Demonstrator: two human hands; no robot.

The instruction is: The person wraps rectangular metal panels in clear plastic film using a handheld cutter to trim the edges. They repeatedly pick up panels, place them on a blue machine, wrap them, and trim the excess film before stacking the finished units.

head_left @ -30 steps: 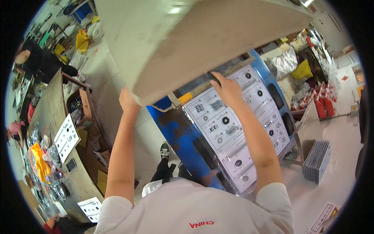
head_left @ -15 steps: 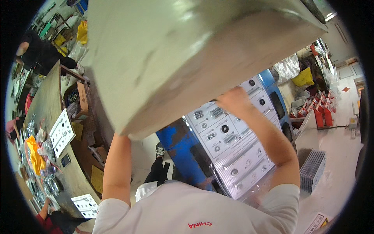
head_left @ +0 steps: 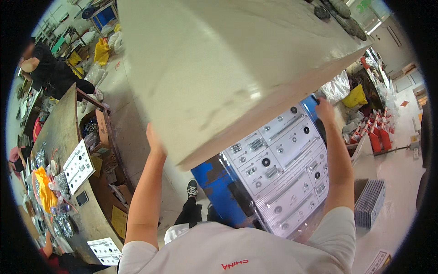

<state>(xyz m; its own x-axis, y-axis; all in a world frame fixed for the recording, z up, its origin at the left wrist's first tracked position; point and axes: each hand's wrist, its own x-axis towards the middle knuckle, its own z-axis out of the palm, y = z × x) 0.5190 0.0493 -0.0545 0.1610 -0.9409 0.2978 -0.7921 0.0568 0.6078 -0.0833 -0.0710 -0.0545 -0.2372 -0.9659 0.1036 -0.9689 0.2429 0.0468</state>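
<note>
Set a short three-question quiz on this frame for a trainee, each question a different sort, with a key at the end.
1. Multiple choice: What colour is the surface beside and under the white sheets?
a) red
b) blue
c) yellow

2. True or false: The dark phone-like rectangle lies on the floor.

3. Short answer: Which of the person's hands is at the left edge of the large beige cover?

Key:
1. b; the blue surface shows to the left of the sheets.
2. False; the phone-like rectangle lies on the workbench at the person's left.
3. The left hand; the right hand is on the far side of the sheets.
</note>
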